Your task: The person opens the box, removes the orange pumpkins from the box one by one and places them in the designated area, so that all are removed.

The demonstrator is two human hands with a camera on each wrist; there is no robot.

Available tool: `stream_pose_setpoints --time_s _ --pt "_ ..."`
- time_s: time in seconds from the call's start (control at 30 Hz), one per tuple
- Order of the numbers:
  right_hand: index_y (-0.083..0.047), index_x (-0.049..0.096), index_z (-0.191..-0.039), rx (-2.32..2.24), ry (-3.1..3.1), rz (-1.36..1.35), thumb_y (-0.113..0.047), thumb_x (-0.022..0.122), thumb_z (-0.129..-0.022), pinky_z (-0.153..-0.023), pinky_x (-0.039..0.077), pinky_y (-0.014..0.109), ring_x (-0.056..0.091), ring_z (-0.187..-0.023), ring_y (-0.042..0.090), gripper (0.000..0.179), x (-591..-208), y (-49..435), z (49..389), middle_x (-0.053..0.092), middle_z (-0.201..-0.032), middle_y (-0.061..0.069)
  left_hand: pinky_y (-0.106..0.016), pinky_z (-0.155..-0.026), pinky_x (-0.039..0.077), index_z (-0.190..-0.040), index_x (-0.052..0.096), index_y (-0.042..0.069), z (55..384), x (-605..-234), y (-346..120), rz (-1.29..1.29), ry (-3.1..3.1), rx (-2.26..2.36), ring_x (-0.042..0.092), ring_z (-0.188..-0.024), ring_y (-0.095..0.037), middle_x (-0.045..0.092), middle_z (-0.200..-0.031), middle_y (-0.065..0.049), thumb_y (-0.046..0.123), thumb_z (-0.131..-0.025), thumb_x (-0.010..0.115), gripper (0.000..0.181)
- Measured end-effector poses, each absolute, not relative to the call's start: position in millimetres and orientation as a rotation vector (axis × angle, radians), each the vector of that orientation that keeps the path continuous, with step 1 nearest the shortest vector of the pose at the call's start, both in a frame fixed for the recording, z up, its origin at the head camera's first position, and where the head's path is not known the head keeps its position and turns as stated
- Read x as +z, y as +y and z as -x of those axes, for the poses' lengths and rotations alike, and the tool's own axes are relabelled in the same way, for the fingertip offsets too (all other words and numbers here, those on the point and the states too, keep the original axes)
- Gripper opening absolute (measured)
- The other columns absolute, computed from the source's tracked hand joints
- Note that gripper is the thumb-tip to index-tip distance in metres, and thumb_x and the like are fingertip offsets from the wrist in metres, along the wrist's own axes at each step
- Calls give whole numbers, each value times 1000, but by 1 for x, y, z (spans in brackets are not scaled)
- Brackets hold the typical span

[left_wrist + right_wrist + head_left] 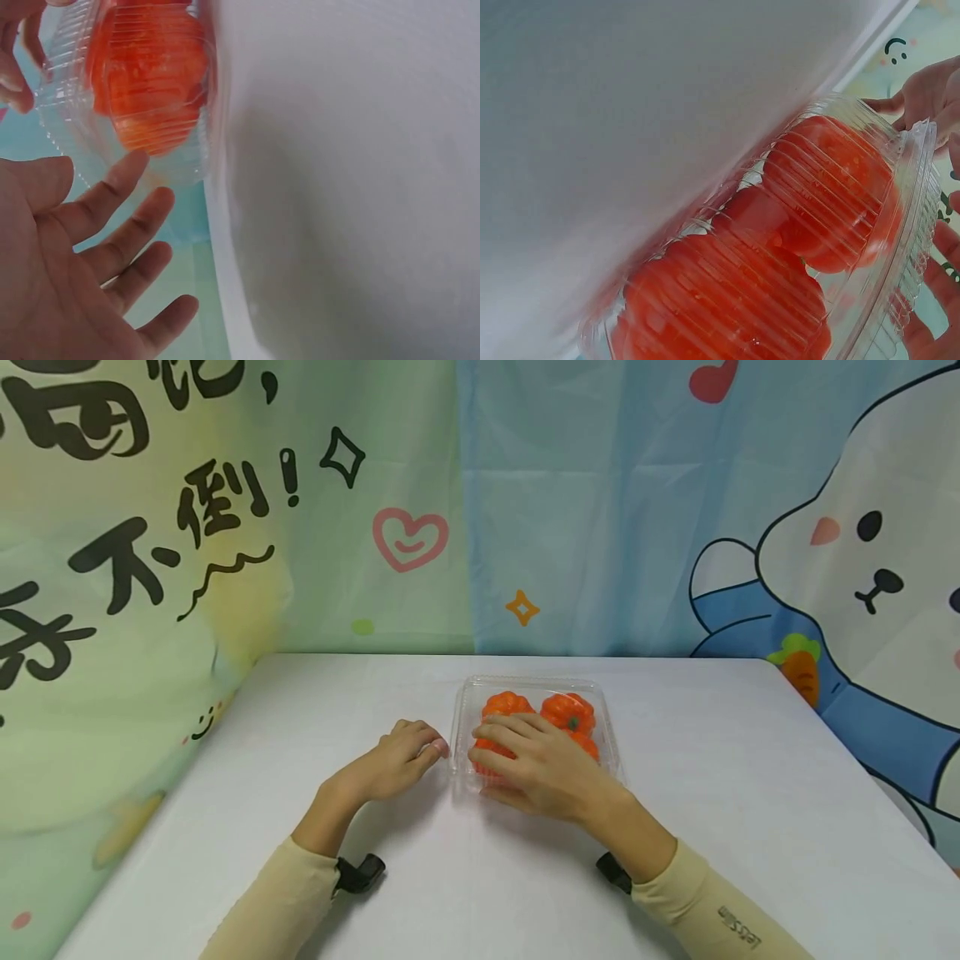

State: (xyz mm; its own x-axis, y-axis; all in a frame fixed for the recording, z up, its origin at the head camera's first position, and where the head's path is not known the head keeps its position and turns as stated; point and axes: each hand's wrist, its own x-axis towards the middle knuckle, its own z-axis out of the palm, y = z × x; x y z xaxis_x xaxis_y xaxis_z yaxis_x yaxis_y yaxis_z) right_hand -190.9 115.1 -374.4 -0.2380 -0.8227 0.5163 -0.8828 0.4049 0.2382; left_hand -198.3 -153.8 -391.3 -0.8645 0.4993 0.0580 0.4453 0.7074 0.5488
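A clear plastic box (609, 727) holds several orange-red, ribbed, pumpkin-like vegetables (567, 712); a small green stem shows on one. My right hand (536, 768) reaches over the front left part of the box, fingers spread, hiding some of its contents. In the right wrist view, the fingers (941, 300) lie loosely extended beside the box's ridged rim (922, 150). At the box's left side is my left hand (401, 762), its fingertips close to the edge. The left wrist view shows that hand (82, 247) with its fingers apart and relaxed, below the box's end.
The box stands on a white-covered table (720, 827), toward its back edge. Behind hangs a printed curtain (585, 510) with cartoon figures and lettering. Each wrist wears a black camera strap, such as the left one (360, 872).
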Motion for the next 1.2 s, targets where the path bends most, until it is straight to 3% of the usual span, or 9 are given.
stream_pose_setpoints --time_s 0.17,0.4,0.63,0.83,1.07,1.2 --pt "-20 73 -115 141 -2099 -1471 -31 82 -87 -105 48 43 61 -122 27 31 -374 113 189 66 -130 7 -54 -100 37 -107 69 13 198 -391 -154 -778 2758 931 47 -123 -30 63 -121 -6 26 -110 43 30" --pt "-22 74 -108 110 -2142 -1484 -28 77 -92 -89 56 41 66 -114 28 17 -376 111 189 65 -133 7 -50 -103 39 -108 69 9 197 -392 -153 -787 2714 969 47 -122 -29 64 -116 -3 18 -107 50 22" --pt "-23 72 -96 56 -2119 -1475 -28 78 -92 -84 54 38 67 -106 25 9 -376 109 188 66 -131 3 -46 -103 41 -115 69 7 198 -394 -154 -791 2692 981 49 -121 -27 65 -116 -2 17 -105 51 22" --pt "-20 72 -89 44 -2112 -1473 -23 77 -92 -82 52 37 65 -109 22 7 -377 108 188 67 -129 0 -48 -102 42 -114 69 2 199 -394 -155 -828 2637 1051 53 -118 -29 68 -115 -6 14 -104 51 23" --pt "-18 74 -88 20 -2100 -1447 -20 79 -91 -83 52 36 65 -106 21 6 -378 104 186 68 -127 -1 -34 -85 41 -108 65 0 196 -394 -156 -795 2473 1151 53 -94 -18 63 -97 -10 14 -105 47 23" --pt "-16 75 -87 14 -2082 -1426 -18 79 -90 -81 52 34 66 -101 21 5 -379 102 186 68 -124 -1 -32 -84 38 -108 63 -2 195 -393 -157 -740 2392 1218 50 -94 -19 59 -96 -12 12 -103 44 24"
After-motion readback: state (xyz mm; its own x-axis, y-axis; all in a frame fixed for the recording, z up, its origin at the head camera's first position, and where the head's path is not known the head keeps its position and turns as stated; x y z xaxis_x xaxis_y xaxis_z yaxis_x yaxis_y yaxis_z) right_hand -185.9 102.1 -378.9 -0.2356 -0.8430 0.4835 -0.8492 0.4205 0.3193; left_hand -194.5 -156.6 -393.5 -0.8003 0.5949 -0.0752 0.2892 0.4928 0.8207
